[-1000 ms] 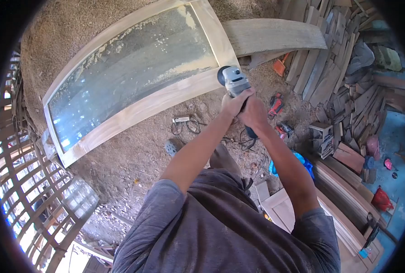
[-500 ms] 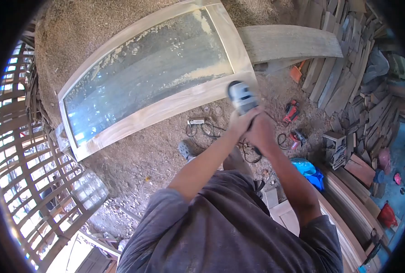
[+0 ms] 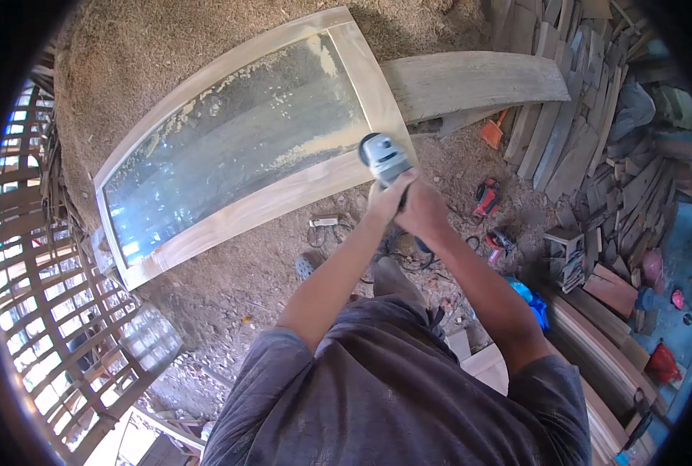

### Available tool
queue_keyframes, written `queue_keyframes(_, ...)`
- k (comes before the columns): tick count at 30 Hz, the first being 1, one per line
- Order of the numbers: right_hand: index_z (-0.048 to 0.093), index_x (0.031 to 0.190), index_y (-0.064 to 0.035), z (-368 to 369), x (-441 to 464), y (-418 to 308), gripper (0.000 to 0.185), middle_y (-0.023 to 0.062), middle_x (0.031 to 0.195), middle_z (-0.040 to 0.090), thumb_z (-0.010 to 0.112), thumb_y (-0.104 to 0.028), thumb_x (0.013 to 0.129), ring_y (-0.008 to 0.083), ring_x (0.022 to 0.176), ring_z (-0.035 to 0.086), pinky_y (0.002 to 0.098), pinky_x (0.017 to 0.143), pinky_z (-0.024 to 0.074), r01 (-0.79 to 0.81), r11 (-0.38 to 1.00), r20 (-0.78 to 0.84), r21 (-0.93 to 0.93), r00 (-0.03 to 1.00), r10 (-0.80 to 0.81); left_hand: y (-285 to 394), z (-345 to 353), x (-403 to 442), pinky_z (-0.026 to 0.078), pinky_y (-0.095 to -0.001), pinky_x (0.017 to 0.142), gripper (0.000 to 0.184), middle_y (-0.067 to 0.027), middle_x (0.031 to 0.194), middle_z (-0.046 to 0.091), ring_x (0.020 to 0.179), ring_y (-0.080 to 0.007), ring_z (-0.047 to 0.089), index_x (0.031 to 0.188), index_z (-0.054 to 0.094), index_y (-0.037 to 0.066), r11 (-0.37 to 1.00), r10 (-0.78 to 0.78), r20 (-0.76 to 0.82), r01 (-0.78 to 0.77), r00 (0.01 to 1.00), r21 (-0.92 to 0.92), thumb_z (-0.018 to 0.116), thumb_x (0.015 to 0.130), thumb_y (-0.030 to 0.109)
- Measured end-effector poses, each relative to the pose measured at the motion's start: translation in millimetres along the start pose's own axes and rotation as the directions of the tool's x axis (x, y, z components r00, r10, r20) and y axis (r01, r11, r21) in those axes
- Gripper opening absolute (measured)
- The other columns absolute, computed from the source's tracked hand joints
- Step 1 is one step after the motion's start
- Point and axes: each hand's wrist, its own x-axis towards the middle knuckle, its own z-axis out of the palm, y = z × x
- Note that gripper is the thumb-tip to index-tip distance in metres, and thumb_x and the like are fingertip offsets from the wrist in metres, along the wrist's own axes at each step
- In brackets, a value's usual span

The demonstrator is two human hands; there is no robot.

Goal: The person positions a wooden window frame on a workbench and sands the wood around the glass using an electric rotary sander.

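Observation:
Both of my hands grip an angle grinder (image 3: 385,158) with a round dark disc at its head. My left hand (image 3: 385,197) is wrapped round its body near the front, and my right hand (image 3: 424,208) closes round it just behind. The grinder's head is over the near right corner of a wooden frame (image 3: 268,206) with a glass pane (image 3: 229,147). Whether the disc touches the wood I cannot tell. Pale dust and patches lie on the glass. A wide plank (image 3: 478,81) extends from beneath the frame to the right.
Sawdust covers the ground. Red power tools (image 3: 486,198) and a white power strip (image 3: 323,221) with cords lie near my feet. An orange dustpan (image 3: 492,132) is by stacked boards (image 3: 544,101) on the right. A lattice wall (image 3: 51,311) stands at left.
The grinder and both hands have shifted slightly left in view, staying at the frame's near right corner. The whole scene has also slid left as my head moved.

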Motion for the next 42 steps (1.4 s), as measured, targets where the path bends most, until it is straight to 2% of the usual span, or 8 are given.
queue_keyframes(9,0.065,0.095,0.0016,-38.1,-0.3,50.6,0.040,0.0249,0.080,0.070,0.077,-0.032,0.076,0.0455,0.081,0.070,0.0541,0.075,0.0555,-0.120,0.991,-0.152,-0.068,0.982,0.108,-4.3,71.2,24.0,0.053,-0.0320,0.088,0.059,-0.0078,0.106,0.073,0.096,-0.0156,0.067,0.114,0.074,0.004,0.995,0.013,0.118,-0.025,0.993,0.098,0.082,0.078,0.050)
queue_keyframes(15,0.063,0.102,0.0008,-7.2,-18.7,-2.1,0.042,0.0224,0.089,0.071,0.079,-0.027,0.074,0.0426,0.081,0.071,0.0514,0.071,0.0565,-0.024,0.994,-0.029,0.106,0.999,0.028,-7.1,1.8,-22.9,0.054,-0.0326,0.086,0.049,-0.0080,0.107,0.072,0.097,-0.0170,0.068,0.116,0.070,0.001,0.999,-0.034,-0.050,0.033,0.998,-0.014,0.079,0.086,0.039)
queue_keyframes(19,0.065,0.103,-0.0005,28.2,-18.1,-34.3,0.042,0.0216,0.089,0.071,0.079,-0.027,0.074,0.0410,0.083,0.071,0.0497,0.073,0.0572,0.022,0.998,0.079,-0.051,0.997,-0.017,-7.2,-56.4,-40.6,0.055,-0.0321,0.085,0.045,-0.0081,0.107,0.072,0.098,-0.0162,0.068,0.120,0.066,0.001,0.982,0.023,0.003,-0.022,1.000,-0.187,0.077,0.090,0.033)
queue_keyframes(22,0.064,0.107,0.0010,-0.1,-12.8,-34.9,0.047,0.0226,0.088,0.071,0.079,-0.030,0.075,0.0439,0.085,0.071,0.0496,0.076,0.0575,-0.055,0.998,0.038,0.009,0.998,0.055,-30.3,-39.7,5.6,0.055,-0.0346,0.088,0.062,-0.0103,0.109,0.073,0.097,-0.0190,0.070,0.114,0.072,0.003,0.990,0.050,-0.056,-0.042,0.997,0.135,0.081,0.079,0.053)
queue_keyframes(24,0.064,0.106,0.0016,0.6,-2.9,-9.7,0.047,0.0244,0.088,0.072,0.078,-0.032,0.076,0.0462,0.085,0.070,0.0515,0.076,0.0572,-0.105,0.990,-0.109,-0.095,0.990,0.095,19.3,-2.8,-6.4,0.054,-0.0354,0.091,0.069,-0.0127,0.111,0.073,0.101,-0.0203,0.070,0.112,0.074,0.003,0.977,-0.070,0.038,0.061,0.997,0.203,0.082,0.074,0.059)
queue_keyframes(28,0.062,0.109,0.0023,-1.6,7.3,-1.8,0.050,0.0282,0.088,0.071,0.077,-0.033,0.077,0.0476,0.088,0.070,0.0532,0.077,0.0564,-0.187,0.979,-0.160,-0.077,0.972,0.173,8.2,13.9,19.2,0.053,-0.0348,0.093,0.064,-0.0126,0.110,0.074,0.103,-0.0214,0.071,0.114,0.074,0.004,0.986,0.005,0.100,-0.022,0.995,0.164,0.081,0.075,0.055)
queue_keyframes(34,0.058,0.115,0.0039,62.6,-9.1,-101.4,0.054,0.0306,0.089,0.070,0.075,-0.031,0.078,0.0486,0.089,0.069,0.0555,0.077,0.0551,-0.063,0.997,-0.055,-0.053,0.997,0.061,12.6,-104.4,-25.1,0.054,-0.0336,0.091,0.057,-0.0090,0.107,0.075,0.098,-0.0182,0.071,0.112,0.075,0.006,0.998,0.048,0.026,-0.049,0.999,0.038,0.083,0.076,0.049)
queue_keyframes(42,0.067,0.093,0.0017,167.7,-33.4,-241.9,0.037,0.0269,0.084,0.071,0.074,-0.031,0.077,0.0443,0.083,0.071,0.0538,0.073,0.0558,0.106,0.991,0.120,-0.085,0.988,-0.096,18.5,-281.2,-98.6,0.054,-0.0319,0.084,0.054,-0.0087,0.103,0.072,0.092,-0.0156,0.067,0.112,0.070,0.000,0.984,0.065,-0.135,-0.086,0.989,-0.156,0.082,0.081,0.042)
